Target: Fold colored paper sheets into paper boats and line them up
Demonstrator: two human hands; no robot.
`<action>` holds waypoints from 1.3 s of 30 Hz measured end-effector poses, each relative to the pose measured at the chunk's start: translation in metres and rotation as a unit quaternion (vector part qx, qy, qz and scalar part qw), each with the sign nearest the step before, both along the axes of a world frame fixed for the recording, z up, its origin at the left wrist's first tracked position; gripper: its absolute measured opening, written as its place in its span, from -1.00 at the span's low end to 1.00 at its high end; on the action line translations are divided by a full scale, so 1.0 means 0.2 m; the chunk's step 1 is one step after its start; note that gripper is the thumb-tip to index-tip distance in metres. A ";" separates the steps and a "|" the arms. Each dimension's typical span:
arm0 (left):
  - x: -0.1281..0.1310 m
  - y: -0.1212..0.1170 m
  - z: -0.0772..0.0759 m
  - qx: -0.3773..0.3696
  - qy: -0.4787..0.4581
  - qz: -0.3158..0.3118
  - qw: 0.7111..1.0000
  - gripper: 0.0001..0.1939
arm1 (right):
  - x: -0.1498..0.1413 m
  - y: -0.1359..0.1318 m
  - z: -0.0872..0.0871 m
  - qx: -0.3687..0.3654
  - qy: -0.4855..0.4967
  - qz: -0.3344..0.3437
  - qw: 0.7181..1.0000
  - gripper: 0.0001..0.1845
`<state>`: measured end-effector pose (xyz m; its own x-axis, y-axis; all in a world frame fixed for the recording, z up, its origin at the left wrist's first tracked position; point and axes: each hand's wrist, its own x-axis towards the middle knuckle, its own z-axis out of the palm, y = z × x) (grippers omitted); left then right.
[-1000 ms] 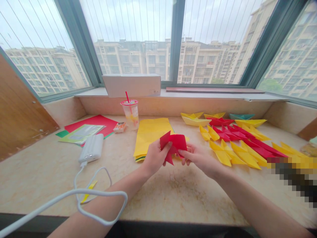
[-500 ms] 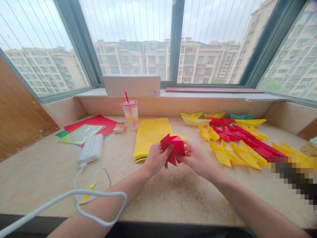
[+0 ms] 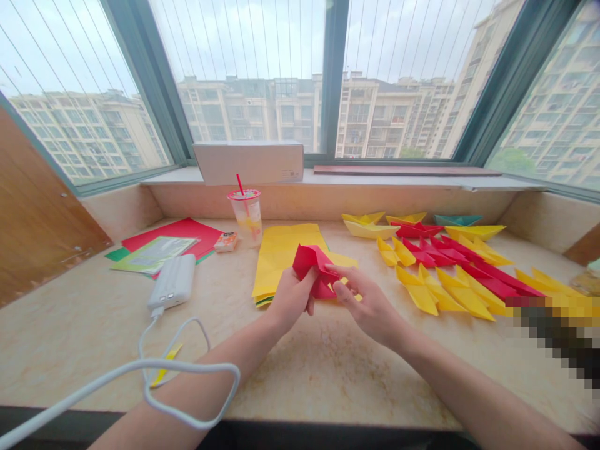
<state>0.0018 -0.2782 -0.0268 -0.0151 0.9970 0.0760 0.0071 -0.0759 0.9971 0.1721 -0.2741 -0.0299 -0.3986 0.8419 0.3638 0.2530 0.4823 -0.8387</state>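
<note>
A red folded paper (image 3: 310, 255) is held up above the counter, in front of a stack of yellow paper (image 3: 285, 250). My left hand (image 3: 296, 290) is closed on its left side, thumb on the near face. My right hand (image 3: 363, 300) has its index finger and thumb at the paper's right edge; the other fingers are curled, and part of the paper is hidden behind them. Something yellow shows behind the right fingers. To the right stand folded paper boats, including a yellow one (image 3: 370, 230) and a red one (image 3: 412, 229), with several folded yellow (image 3: 422, 289) and red pieces nearer.
A drink cup (image 3: 247, 219) with a straw and a small orange-white box (image 3: 226, 242) stand left of the stack. Further left are a white power bank (image 3: 173, 281), loose coloured sheets (image 3: 201, 234) and a yellow scrap (image 3: 167, 365). A white cable (image 3: 187, 361) crosses over my left forearm.
The red paper has turned and shifted slightly left in my left hand. My right hand's fingers have moved from its lower right side to its right edge, with the index finger stretched out.
</note>
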 end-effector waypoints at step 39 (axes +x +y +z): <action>0.00 0.00 -0.01 0.000 -0.058 -0.001 0.998 -0.59 | 0.02 0.07 -0.06 -0.045 0.062 -0.039 0.996 -0.71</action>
